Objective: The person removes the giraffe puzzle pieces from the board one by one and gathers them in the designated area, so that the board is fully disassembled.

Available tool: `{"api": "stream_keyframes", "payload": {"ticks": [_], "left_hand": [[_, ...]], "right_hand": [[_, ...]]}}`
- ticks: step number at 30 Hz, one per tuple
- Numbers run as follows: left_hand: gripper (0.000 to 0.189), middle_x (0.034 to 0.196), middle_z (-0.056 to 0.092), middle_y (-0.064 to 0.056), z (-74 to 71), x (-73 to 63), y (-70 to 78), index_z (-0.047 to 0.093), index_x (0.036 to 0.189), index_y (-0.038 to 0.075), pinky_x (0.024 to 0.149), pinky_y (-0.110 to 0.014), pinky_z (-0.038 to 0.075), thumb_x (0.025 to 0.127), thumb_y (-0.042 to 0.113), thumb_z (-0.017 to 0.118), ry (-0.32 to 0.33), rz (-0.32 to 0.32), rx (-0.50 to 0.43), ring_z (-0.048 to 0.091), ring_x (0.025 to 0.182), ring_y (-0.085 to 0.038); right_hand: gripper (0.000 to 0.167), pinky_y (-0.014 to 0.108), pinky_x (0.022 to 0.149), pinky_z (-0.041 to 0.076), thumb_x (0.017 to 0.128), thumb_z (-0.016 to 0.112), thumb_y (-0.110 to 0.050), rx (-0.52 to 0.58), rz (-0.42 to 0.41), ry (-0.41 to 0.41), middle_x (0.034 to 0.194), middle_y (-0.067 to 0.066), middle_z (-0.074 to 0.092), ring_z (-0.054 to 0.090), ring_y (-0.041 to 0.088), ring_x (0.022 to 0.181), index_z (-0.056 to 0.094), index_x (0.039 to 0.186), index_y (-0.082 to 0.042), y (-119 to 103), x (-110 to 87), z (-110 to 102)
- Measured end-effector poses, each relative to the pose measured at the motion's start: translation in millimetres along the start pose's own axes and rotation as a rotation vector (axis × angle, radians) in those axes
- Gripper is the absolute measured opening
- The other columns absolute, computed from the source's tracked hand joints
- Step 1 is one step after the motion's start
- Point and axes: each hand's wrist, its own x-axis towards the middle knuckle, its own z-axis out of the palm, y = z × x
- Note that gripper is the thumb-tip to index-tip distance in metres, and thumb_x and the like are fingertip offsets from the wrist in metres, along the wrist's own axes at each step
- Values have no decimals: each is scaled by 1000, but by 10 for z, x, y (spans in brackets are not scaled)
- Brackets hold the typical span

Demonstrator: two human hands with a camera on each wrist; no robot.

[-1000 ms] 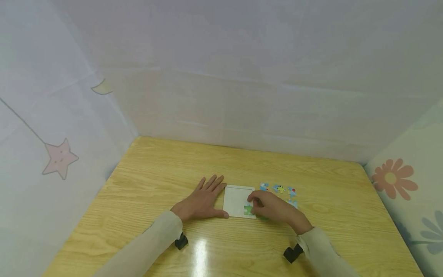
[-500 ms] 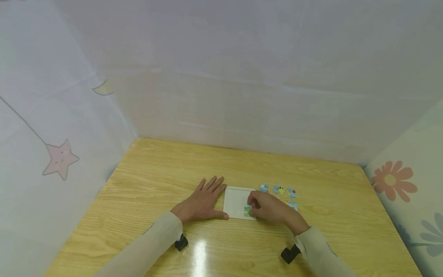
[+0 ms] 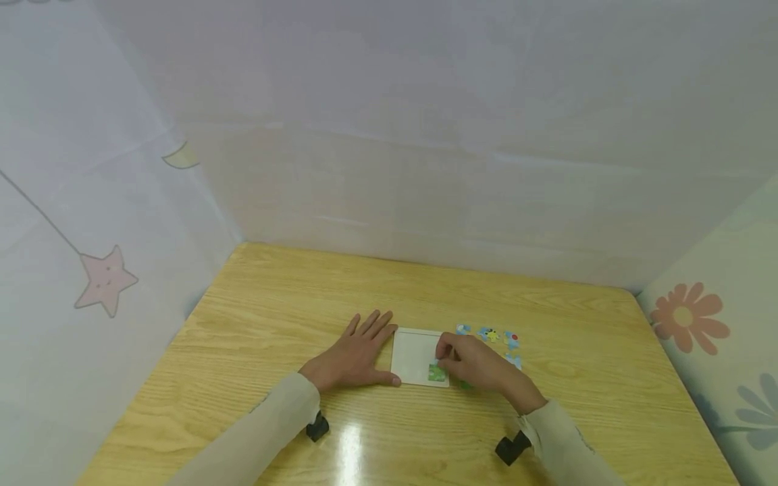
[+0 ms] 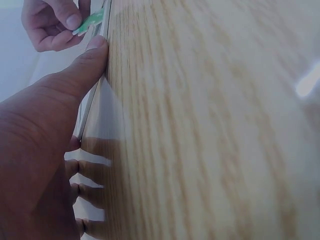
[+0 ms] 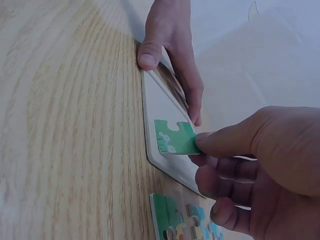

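Note:
A white puzzle tray (image 3: 415, 358) lies flat on the wooden table. My left hand (image 3: 355, 354) is spread on the table at its left side, with the thumb and index fingertip at two corners; in the left wrist view the thumb (image 4: 82, 67) presses along the tray's edge. My right hand (image 3: 477, 368) pinches a green puzzle piece (image 5: 172, 137) by one edge between thumb and curled fingers. The piece, printed with white flowers, is at the tray's near right corner. The fingers partly hide its far edge.
Several loose puzzle pieces, among them one with a yellow figure (image 3: 491, 334) and one with a red spot (image 3: 512, 339), lie right of the tray. Another green piece (image 5: 166, 215) is beside the tray. White printed cloth (image 3: 425, 169) walls the table's back and sides.
The right fingertips have shifted slightly on the green piece at the tray's corner, and more of the piece shows. My left hand has kept its place on the tray's edge.

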Motion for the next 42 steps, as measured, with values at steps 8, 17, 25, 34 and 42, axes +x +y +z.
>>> {"api": "stream_keyframes", "payload": {"ticks": [8, 17, 25, 34, 42], "left_hand": [[112, 183, 8, -8, 14, 4, -18, 25, 171, 15, 136, -63, 7, 90, 82, 61, 3, 1, -4, 6, 170, -33], [110, 182, 8, -10, 13, 6, -18, 24, 171, 13, 136, -65, 7, 92, 80, 61, 10, 23, 8, 7, 170, -36], [110, 182, 8, -10, -4, 1, -4, 24, 171, 13, 136, -65, 7, 92, 79, 62, 11, 21, 4, 7, 170, -36], [110, 182, 7, -10, -32, -13, 9, 24, 171, 12, 136, -65, 7, 92, 79, 62, 1, 13, 10, 7, 170, -35], [110, 182, 8, -11, -38, -16, 18, 24, 171, 12, 136, -65, 6, 92, 78, 63, -3, 14, -8, 6, 170, -36]], "right_hand": [[8, 22, 59, 49, 107, 64, -17, 1, -51, 38, 92, 3, 70, 53, 5, 68, 65, 105, -10, 7, -99, -50], [5, 24, 59, 51, 109, 62, -17, 23, -30, 43, 91, 6, 71, 56, 7, 69, 65, 109, -13, 145, -262, -200], [4, 24, 60, 50, 109, 62, -17, 10, -2, 81, 91, 5, 70, 56, 7, 69, 63, 106, -14, 252, -430, -324], [4, 24, 62, 50, 108, 64, -18, -17, 56, 114, 97, 4, 72, 56, 8, 75, 65, 107, -14, 329, -591, -429], [7, 24, 62, 49, 107, 65, -19, 0, 99, 134, 99, 4, 68, 54, 10, 77, 64, 107, -12, 443, -754, -460]]}}
